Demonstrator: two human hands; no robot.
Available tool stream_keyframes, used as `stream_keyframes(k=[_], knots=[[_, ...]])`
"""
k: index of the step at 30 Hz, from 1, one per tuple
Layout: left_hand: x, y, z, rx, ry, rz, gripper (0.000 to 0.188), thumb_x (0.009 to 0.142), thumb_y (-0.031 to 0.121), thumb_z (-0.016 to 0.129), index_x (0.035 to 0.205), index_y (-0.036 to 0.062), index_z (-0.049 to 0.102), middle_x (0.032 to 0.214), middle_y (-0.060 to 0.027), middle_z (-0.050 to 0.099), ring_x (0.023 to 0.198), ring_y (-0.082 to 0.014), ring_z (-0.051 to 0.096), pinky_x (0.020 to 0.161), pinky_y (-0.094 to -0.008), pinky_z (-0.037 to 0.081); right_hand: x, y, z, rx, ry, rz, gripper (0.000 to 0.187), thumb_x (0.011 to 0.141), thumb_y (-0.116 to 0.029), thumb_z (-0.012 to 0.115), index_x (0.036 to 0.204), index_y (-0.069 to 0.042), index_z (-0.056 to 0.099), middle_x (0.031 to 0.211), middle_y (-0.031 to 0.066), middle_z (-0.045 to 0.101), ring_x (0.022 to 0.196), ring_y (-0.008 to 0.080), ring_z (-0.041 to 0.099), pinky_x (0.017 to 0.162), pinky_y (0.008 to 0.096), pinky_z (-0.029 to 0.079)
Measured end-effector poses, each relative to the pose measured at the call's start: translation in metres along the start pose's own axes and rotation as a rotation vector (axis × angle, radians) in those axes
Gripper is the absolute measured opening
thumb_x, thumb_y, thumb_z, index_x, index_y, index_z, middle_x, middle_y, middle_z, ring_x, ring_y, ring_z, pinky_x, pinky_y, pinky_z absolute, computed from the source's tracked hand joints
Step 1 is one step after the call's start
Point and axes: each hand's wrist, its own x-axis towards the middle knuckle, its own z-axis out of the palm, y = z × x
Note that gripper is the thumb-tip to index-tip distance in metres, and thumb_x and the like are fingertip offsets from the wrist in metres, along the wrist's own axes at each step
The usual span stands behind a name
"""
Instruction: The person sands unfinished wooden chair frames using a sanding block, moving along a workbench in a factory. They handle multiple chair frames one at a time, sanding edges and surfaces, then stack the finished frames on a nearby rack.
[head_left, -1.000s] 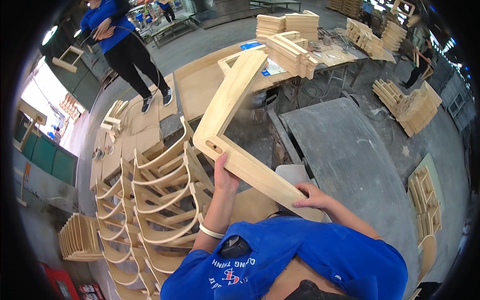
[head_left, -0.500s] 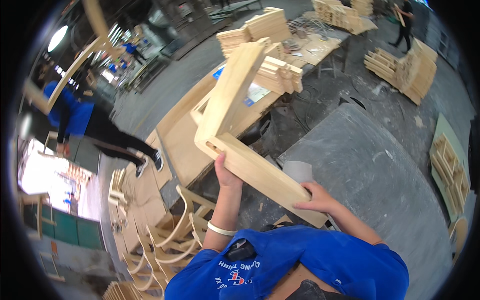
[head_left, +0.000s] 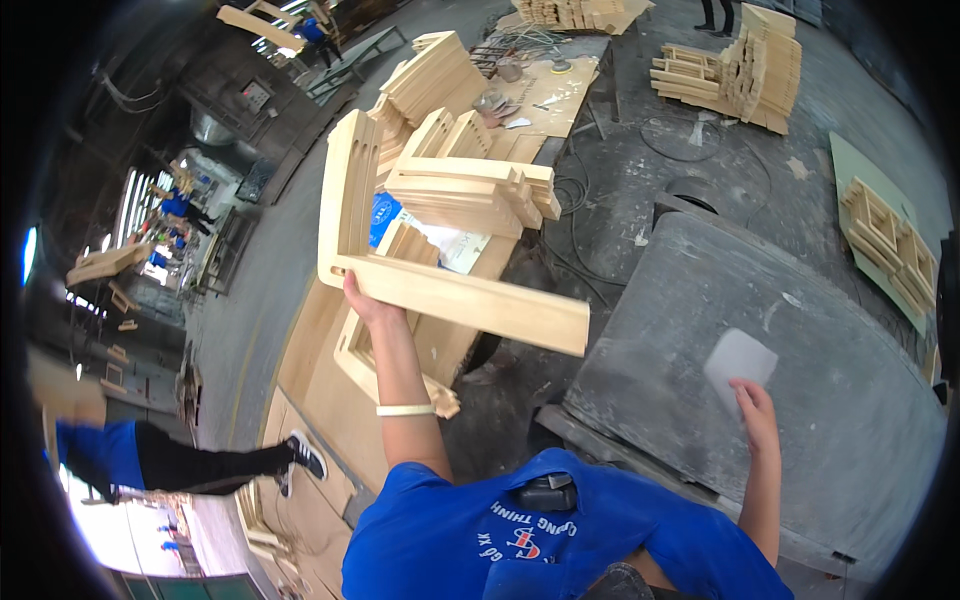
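My left hand grips an L-shaped wooden frame piece close to its corner. One arm of the piece points up and away; the other stretches right toward the grey table. Small slots show near the corner and along the upper arm. Over the grey table, my right hand pinches the near edge of a pale grey sheet, maybe sandpaper. Beneath the held piece, another angled wooden part lies on the board-topped bench.
Stacked wooden parts stand on the bench ahead. The grey table is at my right, with cables on the floor beyond. More stacks stand far right. A co-worker is at the left.
My right hand has let go of the wooden piece and moved right with the grey sheet. My left hand has swung the piece leftward, over the bench. The view has turned.
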Motion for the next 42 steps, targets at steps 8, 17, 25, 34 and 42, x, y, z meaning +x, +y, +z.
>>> stream_keyframes(k=[8,17,25,34,42], knots=[[0.261,-0.075,-0.007,-0.048,0.095,-0.236,0.059,0.088,0.049,0.035,0.131,0.0104,0.042,0.129,-0.0121,0.048,0.118,-0.0311,0.048,0.096,-0.0509,0.041,-0.043,0.011,0.099,-0.169,0.254,0.334,0.034,0.087,-0.029,0.061,0.101,0.002,0.065,0.093,0.0074,0.065,0.089,0.0146,0.057,0.082,0.0273,0.042],[0.404,-0.137,-0.044,-0.019,0.261,-0.303,0.061,0.080,0.050,0.054,0.128,0.0122,0.046,0.129,-0.0100,0.050,0.120,-0.0308,0.047,0.101,-0.0523,0.032,-0.053,-0.022,0.160,-0.164,0.327,0.548,0.033,0.088,-0.030,0.059,0.098,0.000,0.068,0.091,0.0071,0.066,0.084,0.0143,0.057,0.075,0.0285,0.044],[0.449,-0.167,-0.058,0.012,0.216,-0.278,0.062,0.084,0.046,0.050,0.131,0.0055,0.043,0.130,-0.0127,0.050,0.120,-0.0306,0.047,0.103,-0.0462,0.035,-0.054,-0.028,0.177,-0.159,0.317,0.552,0.033,0.091,-0.031,0.055,0.099,-0.002,0.068,0.094,0.0077,0.066,0.089,0.0170,0.058,0.081,0.0301,0.043],[0.475,-0.183,-0.019,0.156,0.224,-0.338,0.064,0.087,0.047,0.043,0.133,0.0039,0.041,0.134,-0.0150,0.046,0.123,-0.0306,0.045,0.105,-0.0456,0.033,-0.053,-0.040,0.194,-0.236,0.293,0.560,0.037,0.091,-0.033,0.052,0.101,-0.001,0.068,0.094,0.0090,0.066,0.087,0.0165,0.058,0.078,0.0289,0.044],[0.438,-0.147,-0.030,0.567,-0.529,-0.524,0.087,0.083,0.074,0.030,0.141,0.0091,0.032,0.141,-0.0147,0.039,0.123,-0.0324,0.043,0.099,-0.0493,0.036,-0.060,-0.024,0.205,-0.381,0.295,0.581,0.044,0.086,-0.047,0.055,0.098,-0.008,0.070,0.095,0.0140,0.067,0.089,0.0236,0.061,0.078,0.0342,0.046]])
